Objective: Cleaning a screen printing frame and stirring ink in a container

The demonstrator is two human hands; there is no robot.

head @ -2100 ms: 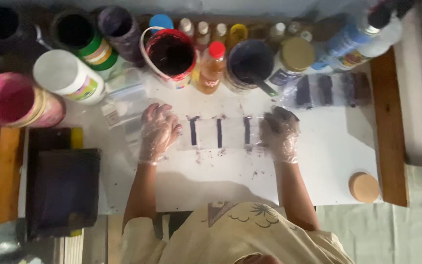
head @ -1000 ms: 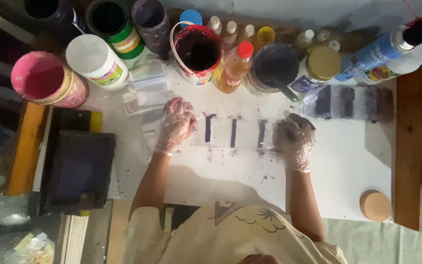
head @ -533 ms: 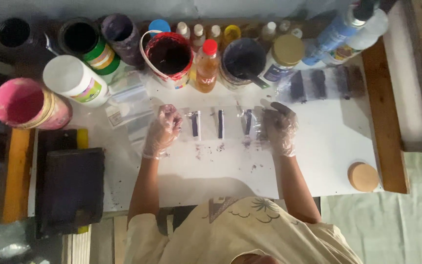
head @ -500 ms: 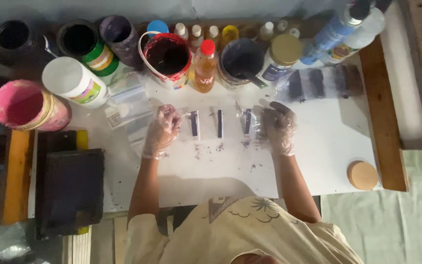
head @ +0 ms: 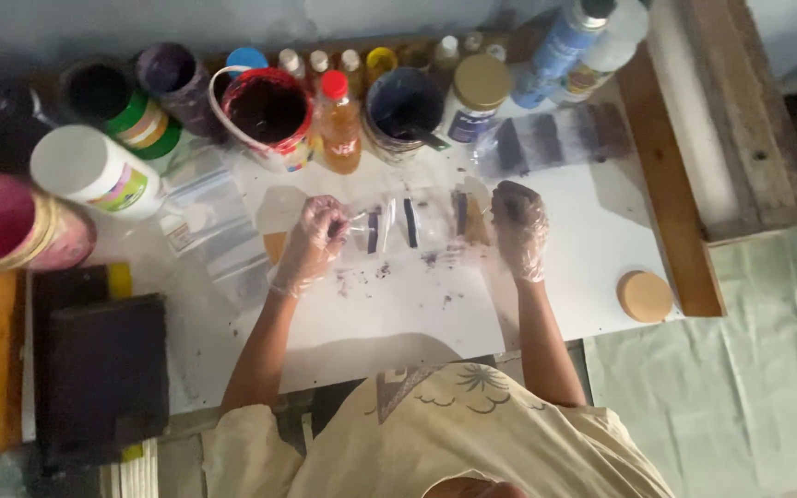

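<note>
A clear plastic sheet [head: 414, 221] with three dark vertical stripes lies across the white table top [head: 389, 314]. Both hands wear thin transparent gloves. My left hand [head: 314, 243] pinches the sheet's left end with curled fingers. My right hand [head: 519, 227] is closed over its right end, next to a yellowish patch. Dark crumbs and smears speckle the table just below the sheet.
Along the back stand a dark-red paint bucket [head: 267, 112], an orange bottle [head: 339, 122], a dark-blue tin [head: 405, 109], a white-lidded tub [head: 94, 171], a pink tub [head: 11, 231] and spray bottles [head: 569, 46]. Another striped sheet [head: 555, 138], a round wooden lid [head: 645, 296], empty clear bags [head: 219, 231] and a dark block [head: 103, 373] are nearby.
My left hand has gone from lying flat on the sheet's left end to pinching it with curled fingers. The right hand stays at the right end. The view has shifted slightly.
</note>
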